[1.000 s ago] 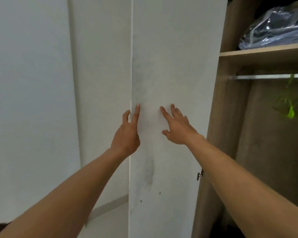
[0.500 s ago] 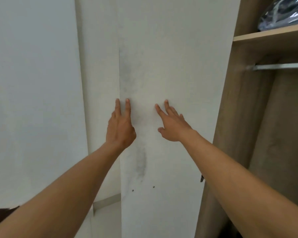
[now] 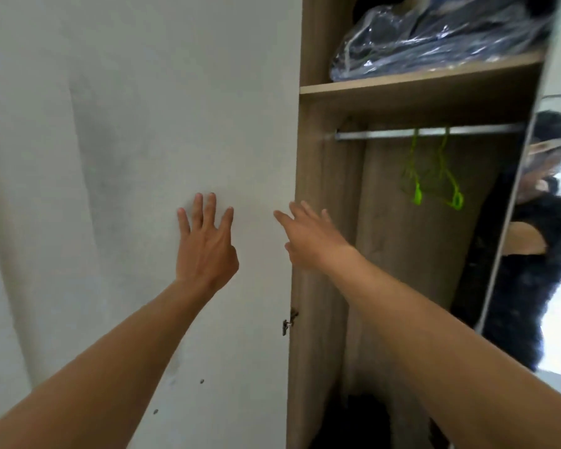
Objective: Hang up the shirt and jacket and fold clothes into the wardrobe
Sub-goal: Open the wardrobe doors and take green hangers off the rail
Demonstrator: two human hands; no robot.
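The white wardrobe door [image 3: 182, 108] fills the left half of the view, swung wide. My left hand [image 3: 206, 243] lies flat against it with fingers spread. My right hand [image 3: 308, 239] reaches out with straight fingers at the door's hinged edge, holding nothing. To the right the wooden wardrobe [image 3: 324, 176] stands open. A metal rail [image 3: 386, 134] crosses its inside, and two green hangers [image 3: 433, 176] hang empty from it. No shirt or jacket is in sight.
A clear plastic bag of dark items [image 3: 434, 34] lies on the upper shelf [image 3: 418, 81]. A mirrored door [image 3: 531, 222] at the right edge reflects a person in dark clothes. A hinge [image 3: 287, 322] sits low on the door's edge. The wardrobe bottom is dark.
The door has swung further left and flatter. My left hand went from its free edge to its face. The view turned right, showing the rail, hangers and mirror.
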